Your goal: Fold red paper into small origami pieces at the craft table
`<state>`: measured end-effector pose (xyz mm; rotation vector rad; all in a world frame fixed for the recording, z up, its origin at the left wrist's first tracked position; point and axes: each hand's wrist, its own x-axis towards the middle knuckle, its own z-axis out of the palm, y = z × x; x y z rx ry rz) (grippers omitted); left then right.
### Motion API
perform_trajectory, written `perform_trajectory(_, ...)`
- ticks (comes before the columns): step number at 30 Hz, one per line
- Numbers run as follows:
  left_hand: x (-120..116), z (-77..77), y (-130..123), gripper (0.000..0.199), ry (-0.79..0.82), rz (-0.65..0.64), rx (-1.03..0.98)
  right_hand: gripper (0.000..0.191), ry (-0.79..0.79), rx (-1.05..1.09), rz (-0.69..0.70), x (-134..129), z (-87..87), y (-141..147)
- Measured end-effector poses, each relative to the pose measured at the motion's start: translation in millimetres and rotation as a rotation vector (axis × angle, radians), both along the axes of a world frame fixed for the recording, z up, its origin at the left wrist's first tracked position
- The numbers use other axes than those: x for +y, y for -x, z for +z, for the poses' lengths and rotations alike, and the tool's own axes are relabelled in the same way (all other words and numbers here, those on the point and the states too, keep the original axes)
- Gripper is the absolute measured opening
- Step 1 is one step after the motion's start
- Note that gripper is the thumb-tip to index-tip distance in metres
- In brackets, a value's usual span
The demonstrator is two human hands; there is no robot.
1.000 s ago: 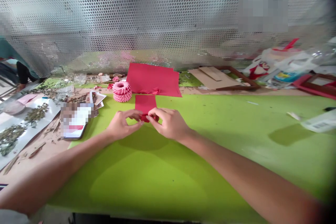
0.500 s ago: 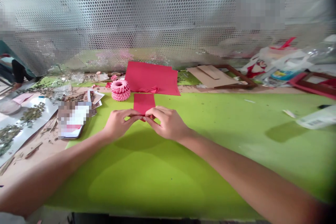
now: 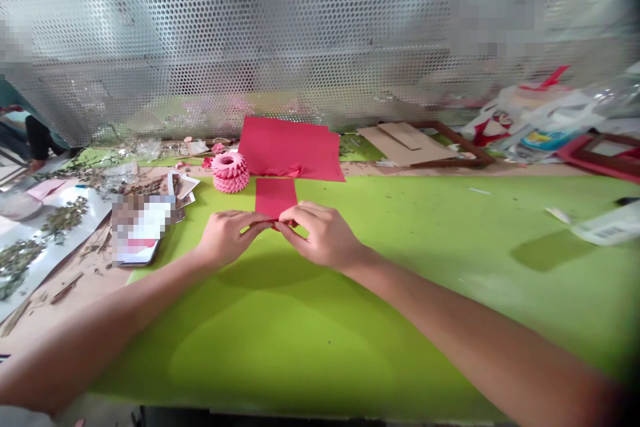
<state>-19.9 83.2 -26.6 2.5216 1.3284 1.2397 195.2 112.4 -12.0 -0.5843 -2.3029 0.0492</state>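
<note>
Both of my hands meet at the middle of a lime-green mat [image 3: 320, 340], pinching the lower edge of a red paper sheet [image 3: 276, 197]. My left hand [image 3: 227, 237] grips the sheet's left lower corner area between thumb and fingers. My right hand [image 3: 315, 235] holds the right side, and its fingers hide the bottom of the paper. Just beyond the sheet stands a pink folded-paper ring [image 3: 230, 172]. Larger red paper sheets [image 3: 290, 145] lie further back, past the mat's far edge.
A blurred card pile [image 3: 140, 230] and white sheets with dried leaves [image 3: 60, 223] lie left. Cardboard [image 3: 405, 145], wooden frames [image 3: 600, 157] and plastic bags [image 3: 530, 121] lie right. A perforated metal screen [image 3: 320, 33] stands behind. A person [image 3: 37, 140] appears far left.
The red sheet's lower part, bunched below my fingers a second ago, now lies tucked at my fingertips. Both hands have drawn slightly apart along the edge.
</note>
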Motion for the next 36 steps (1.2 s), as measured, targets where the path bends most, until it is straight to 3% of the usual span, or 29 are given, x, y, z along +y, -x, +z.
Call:
perform_trajectory(7, 0.6, -1.4, 1.5, 0.018, 0.088, -0.01, -0.091, 0.015, 0.069, -0.009, 0.036, 3.1, 0.1, -2.2)
perform_trajectory(16, 6.5, 6.4, 5.6, 0.014, 0.176, -0.166, -0.207, 0.011, -0.006, -0.052, 0.244, 11.1, 10.4, -10.4)
perform_trajectory(21, 7.9, 7.9, 7.0, 0.013, 0.169, -0.217, -0.218, 0.011, -0.019, -0.083, 0.252, 11.3, 11.3, -12.1)
perform_trajectory(36, 4.7, 8.2, 4.0, 0.019, 0.241, -0.174, -0.284, 0.011, -0.052, -0.088, 0.223, 10.2, 12.7, -14.2)
